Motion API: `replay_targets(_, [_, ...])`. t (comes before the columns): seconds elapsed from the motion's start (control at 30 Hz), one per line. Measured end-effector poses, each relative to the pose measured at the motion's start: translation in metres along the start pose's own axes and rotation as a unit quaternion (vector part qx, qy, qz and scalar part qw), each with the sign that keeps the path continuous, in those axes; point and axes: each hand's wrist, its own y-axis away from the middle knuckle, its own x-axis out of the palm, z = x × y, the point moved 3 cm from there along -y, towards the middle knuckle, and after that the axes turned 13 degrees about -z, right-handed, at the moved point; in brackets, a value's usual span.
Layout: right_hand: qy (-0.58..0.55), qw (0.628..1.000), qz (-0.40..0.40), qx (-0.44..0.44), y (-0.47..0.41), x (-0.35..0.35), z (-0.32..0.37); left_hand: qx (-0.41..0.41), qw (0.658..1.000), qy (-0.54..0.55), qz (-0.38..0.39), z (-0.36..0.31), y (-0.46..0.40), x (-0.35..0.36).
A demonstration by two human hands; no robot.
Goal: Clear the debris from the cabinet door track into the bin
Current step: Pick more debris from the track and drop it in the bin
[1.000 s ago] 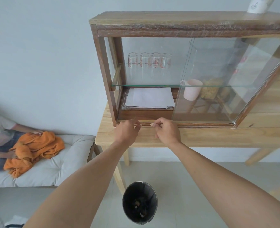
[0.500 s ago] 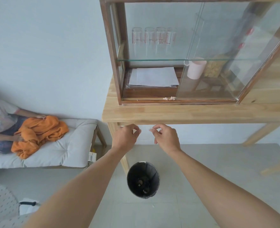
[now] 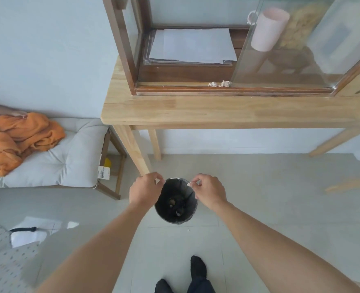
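Pale tiled floor under wooden table.

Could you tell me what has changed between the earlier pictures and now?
Both hands came away from the cabinet door track and down to the bin: the left hand and right hand now hover over its rim, each in a pinch grip; a pale scrap shows in the right. Unchanged: the debris clump on the track, and the bin's place on the floor.
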Motion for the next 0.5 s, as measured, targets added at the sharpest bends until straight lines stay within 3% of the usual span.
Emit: replay_targets(0.5, [0.071, 0.992, 0.099, -0.011, -0.049, 0.071, -0.048, -0.060, 0.992, -0.040, 0.103, 0.036, -0.005, 0.115])
